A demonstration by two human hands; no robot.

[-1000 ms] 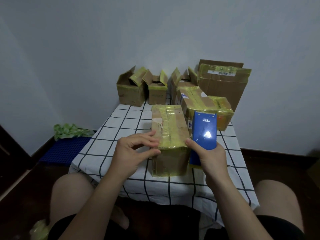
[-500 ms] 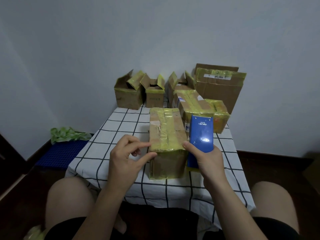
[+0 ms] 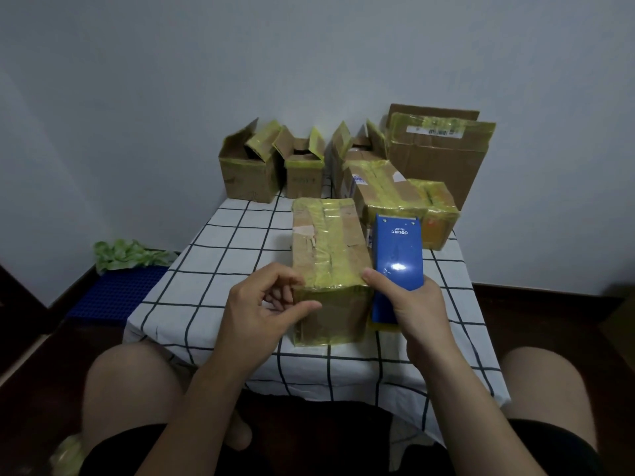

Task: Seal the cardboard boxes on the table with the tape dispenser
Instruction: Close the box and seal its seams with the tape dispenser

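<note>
Near the front edge of the bench (image 3: 223,269), the right hand (image 3: 415,310) grips the blue tape dispenser (image 3: 397,249) beside the taped box (image 3: 330,242); the left hand (image 3: 261,307), fingers curled, touches the box, grip unclear

Black shorts (image 3: 556,448) cover the thighs; forearms (image 3: 196,403) and knees (image 3: 130,379) are bare.
</note>
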